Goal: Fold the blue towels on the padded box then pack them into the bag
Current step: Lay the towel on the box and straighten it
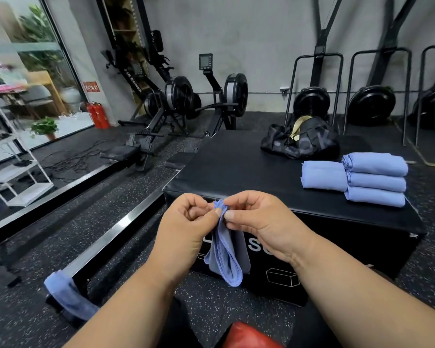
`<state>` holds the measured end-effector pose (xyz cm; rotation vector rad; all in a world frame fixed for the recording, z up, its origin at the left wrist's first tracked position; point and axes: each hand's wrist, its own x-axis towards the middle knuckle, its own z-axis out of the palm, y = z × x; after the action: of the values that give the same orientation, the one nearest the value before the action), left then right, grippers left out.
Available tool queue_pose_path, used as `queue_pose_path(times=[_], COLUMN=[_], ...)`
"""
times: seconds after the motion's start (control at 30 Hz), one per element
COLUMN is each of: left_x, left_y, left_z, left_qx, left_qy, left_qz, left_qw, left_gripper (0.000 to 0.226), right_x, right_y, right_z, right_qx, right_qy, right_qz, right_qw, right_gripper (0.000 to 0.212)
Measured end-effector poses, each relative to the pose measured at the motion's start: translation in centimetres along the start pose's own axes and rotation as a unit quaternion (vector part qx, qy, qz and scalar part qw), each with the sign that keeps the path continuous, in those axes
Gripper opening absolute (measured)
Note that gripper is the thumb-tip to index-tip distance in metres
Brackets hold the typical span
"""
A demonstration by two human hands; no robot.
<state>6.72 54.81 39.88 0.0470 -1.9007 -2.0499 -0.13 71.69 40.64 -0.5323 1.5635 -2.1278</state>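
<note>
Both hands — left hand (183, 222), right hand (259, 219) — pinch limp stitched-edge towel (226, 257) (blue).

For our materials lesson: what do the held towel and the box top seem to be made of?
Held towel: soft thin woven cloth, maybe microfibre; it hangs limp, with a stitched hem. Padded box top: black vinyl or faux leather, probably; smooth with a faint sheen.

Near-left and centre of the padded box (236, 167) top are lying bare, giving open reach. Folded blue towels (357, 178) are occupying the right side; the black duffel bag (301, 140) is sitting behind them at the far edge, just apart. Rowing machines (181, 101) are standing well beyond the box.
</note>
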Motion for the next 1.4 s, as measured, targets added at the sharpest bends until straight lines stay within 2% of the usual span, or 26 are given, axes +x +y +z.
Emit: queue_pose_path(times=[0.2,0.5,0.7,0.83,0.97,1.1,1.23,1.4], left_x=[-0.3,0.3,0.5,0.3,0.1,0.3,0.4,0.5], left_y=[0.4,0.0,-0.3,-0.1,-0.2,-0.5,-0.9,-1.0], left_z=[0.3,0.1,-0.2,0.2,0.2,-0.1,-0.4,-0.4], left_qx=[0.0,0.031,0.015,-0.001,-0.025,-0.056,-0.085,-0.082], left_qy=[-0.011,0.011,0.011,-0.003,-0.008,-0.007,-0.01,-0.01], left_qz=[0.008,0.004,-0.005,-0.007,-0.023,-0.052,-0.073,-0.085], left_qw=[1.0,0.999,1.0,1.0,0.999,0.997,0.994,0.993], left_gripper=[0.02,0.024,0.024,0.023,0.022,0.023,0.023,0.021], right_x=[-0.2,0.2,0.7,0.8,1.0,1.3,1.6,1.9], right_y=[-0.5,-0.1,-0.5,0.0,0.7,1.2,1.8,2.2], right_z=[0.1,-0.1,-0.8,-0.7,-0.8,-1.2,-1.3,-1.6], right_qx=[-0.026,-0.074,-0.137,-0.146,-0.141,-0.181,-0.178,-0.189], right_qy=[0.003,0.012,0.056,0.044,0.046,0.04,0.021,-0.001], right_qz=[-0.008,-0.009,-0.041,-0.045,-0.05,-0.051,-0.047,-0.038], right_qw=[1.0,0.997,0.988,0.987,0.988,0.981,0.983,0.981], right_gripper=[0.017,0.009,0.005,0.006,0.017,0.008,0.014,0.011])
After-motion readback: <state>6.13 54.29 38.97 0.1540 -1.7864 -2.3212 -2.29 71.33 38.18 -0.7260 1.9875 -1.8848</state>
